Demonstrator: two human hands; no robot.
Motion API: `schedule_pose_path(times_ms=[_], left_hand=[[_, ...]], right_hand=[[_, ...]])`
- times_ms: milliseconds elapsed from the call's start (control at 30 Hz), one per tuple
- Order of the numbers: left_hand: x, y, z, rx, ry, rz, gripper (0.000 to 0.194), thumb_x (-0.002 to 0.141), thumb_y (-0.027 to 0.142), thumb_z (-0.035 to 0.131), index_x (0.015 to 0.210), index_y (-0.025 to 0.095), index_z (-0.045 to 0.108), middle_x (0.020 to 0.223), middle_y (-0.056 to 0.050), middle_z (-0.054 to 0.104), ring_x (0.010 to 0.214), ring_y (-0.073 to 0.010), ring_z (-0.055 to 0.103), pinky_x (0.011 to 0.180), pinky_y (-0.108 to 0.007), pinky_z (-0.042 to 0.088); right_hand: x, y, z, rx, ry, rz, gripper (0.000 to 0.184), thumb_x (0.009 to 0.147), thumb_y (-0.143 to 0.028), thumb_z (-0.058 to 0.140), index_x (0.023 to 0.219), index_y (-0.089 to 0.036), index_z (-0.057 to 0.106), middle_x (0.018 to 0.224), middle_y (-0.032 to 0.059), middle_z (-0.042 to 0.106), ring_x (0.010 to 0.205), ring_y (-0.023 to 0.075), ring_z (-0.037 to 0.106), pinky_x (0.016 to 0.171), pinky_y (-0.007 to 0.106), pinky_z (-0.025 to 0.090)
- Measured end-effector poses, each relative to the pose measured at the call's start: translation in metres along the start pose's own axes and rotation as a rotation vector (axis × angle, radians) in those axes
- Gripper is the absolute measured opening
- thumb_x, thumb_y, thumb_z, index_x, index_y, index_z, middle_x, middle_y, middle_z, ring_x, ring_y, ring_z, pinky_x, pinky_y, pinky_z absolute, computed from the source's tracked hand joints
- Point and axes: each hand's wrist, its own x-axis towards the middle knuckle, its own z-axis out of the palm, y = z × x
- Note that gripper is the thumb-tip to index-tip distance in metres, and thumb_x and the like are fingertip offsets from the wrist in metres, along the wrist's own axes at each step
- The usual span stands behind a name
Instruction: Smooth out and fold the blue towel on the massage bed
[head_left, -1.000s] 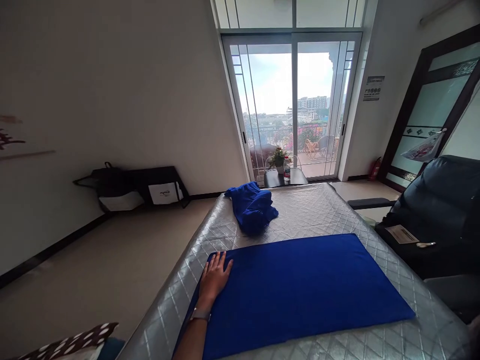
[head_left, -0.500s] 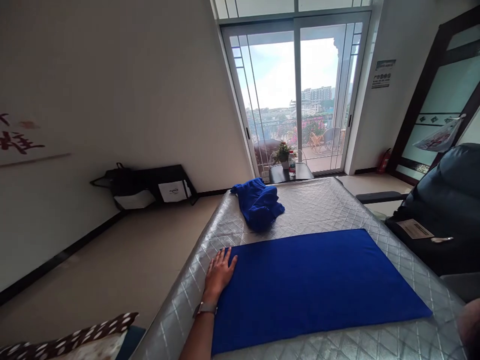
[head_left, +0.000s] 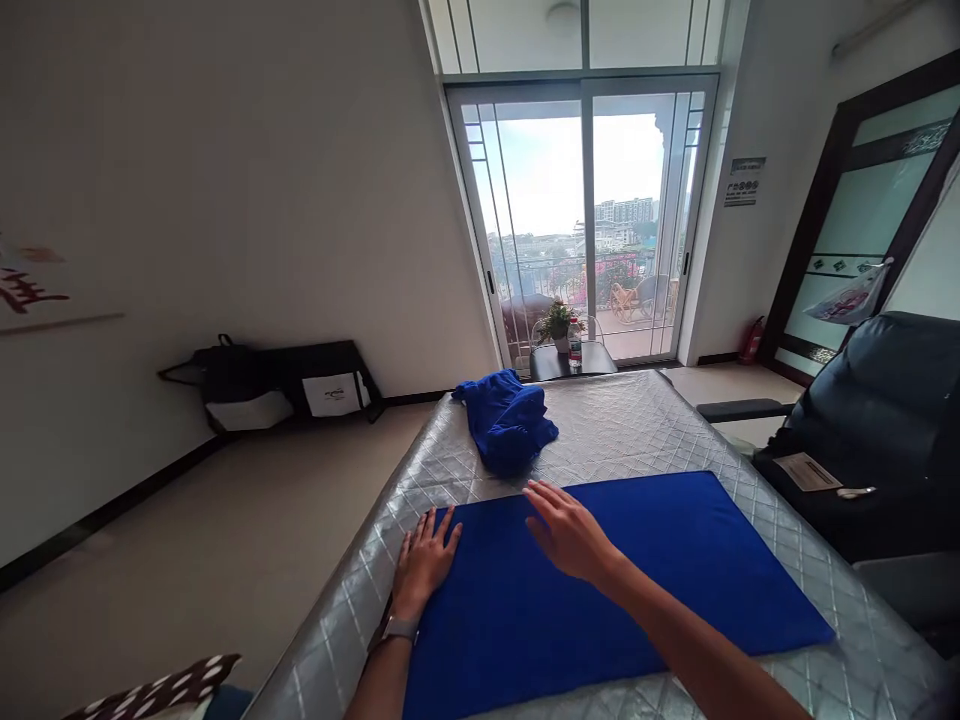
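Observation:
A flat blue cloth (head_left: 510, 610) lies spread out on a silver quilted table cover (head_left: 607, 425). My left hand (head_left: 424, 558) rests palm down at the cloth's far left corner, its fingers stretched out; a watch is on that wrist. Over the far edge of the cloth is my right hand (head_left: 568, 530), fingers extended and pointing left, with nothing in it. Whether it touches the cloth I cannot tell. Beyond both hands sits a crumpled blue cloth bundle (head_left: 506, 425) near the left edge of the cover.
A black armchair (head_left: 885, 410) holding a brown card (head_left: 808, 472) stands on the right. Behind the far edge, a small black table (head_left: 547, 364) carries a plant and a bottle (head_left: 574, 345). Bags (head_left: 247, 375) lie along the left wall. A spotted cushion (head_left: 161, 690) is at lower left.
My right hand has come in from the right edge and reached across the flat cloth. My left hand stays on the cloth's corner. The view has tilted up slightly.

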Motion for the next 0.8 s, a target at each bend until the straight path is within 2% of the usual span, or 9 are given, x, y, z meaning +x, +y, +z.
schedule_pose_path(times_ms=[67,133,233,400,567,700,800], left_hand=[[0.0,-0.002,0.003,0.015,0.013,0.014,0.058,0.103,0.047,0.031,0.158,0.028,0.03,0.17,-0.01,0.027,0.157,-0.0231,0.024,0.127,-0.048,0.023],[0.001,-0.005,0.006,0.029,0.022,0.03,0.057,0.102,0.045,0.032,0.157,0.028,0.032,0.17,-0.01,0.028,0.157,-0.023,0.025,0.126,-0.048,0.025],[0.003,-0.009,0.012,0.041,0.033,0.043,0.056,0.102,0.042,0.035,0.156,0.031,0.035,0.168,-0.007,0.032,0.156,-0.0228,0.028,0.125,-0.047,0.028],[0.007,-0.013,0.019,0.04,0.04,0.034,0.059,0.102,0.045,0.03,0.158,0.03,0.031,0.169,-0.007,0.032,0.156,-0.0235,0.029,0.125,-0.047,0.028],[0.009,-0.018,0.023,0.057,0.01,0.064,0.06,0.101,0.043,0.034,0.158,0.025,0.031,0.169,-0.009,0.031,0.156,-0.0272,0.026,0.124,-0.047,0.027],[0.006,-0.014,0.017,0.143,-0.045,0.104,0.056,0.1,0.037,0.039,0.155,0.031,0.038,0.169,-0.006,0.031,0.157,-0.0279,0.024,0.124,-0.048,0.025],[0.001,-0.007,0.005,0.182,-0.037,0.1,0.054,0.099,0.032,0.038,0.153,0.033,0.042,0.168,-0.005,0.034,0.156,-0.025,0.028,0.123,-0.046,0.027]], right_hand=[[-0.002,0.025,0.039,-0.128,-0.16,0.099,0.06,0.096,-0.042,0.049,0.152,-0.02,0.046,0.161,0.0136,0.042,0.151,0.0306,0.036,0.125,0.053,0.03],[-0.007,0.052,0.062,-0.217,-0.237,0.224,0.066,0.097,-0.046,0.046,0.156,-0.018,0.039,0.165,0.013,0.033,0.154,0.0305,0.028,0.127,0.051,0.023],[-0.016,0.085,0.063,-0.286,-0.264,0.34,0.07,0.098,-0.054,0.037,0.158,-0.017,0.035,0.166,0.0132,0.031,0.155,0.0316,0.026,0.127,0.051,0.018],[-0.035,0.125,0.017,-0.382,-0.269,0.453,0.074,0.098,-0.059,0.024,0.159,-0.016,0.031,0.166,0.0124,0.031,0.156,0.0275,0.024,0.128,0.044,0.011],[-0.076,0.171,-0.052,-0.506,-0.245,0.6,0.074,0.099,-0.055,0.022,0.159,-0.014,0.029,0.168,0.0094,0.028,0.157,0.0223,0.019,0.129,0.039,0.007],[-0.114,0.205,-0.11,-0.613,-0.186,0.727,0.071,0.099,-0.049,0.021,0.159,-0.012,0.028,0.169,0.0098,0.027,0.157,0.0206,0.018,0.128,0.037,0.007],[-0.132,0.222,-0.136,-0.663,-0.165,0.769,0.07,0.099,-0.046,0.021,0.159,-0.011,0.028,0.169,0.01,0.028,0.157,0.0195,0.018,0.128,0.036,0.009]])
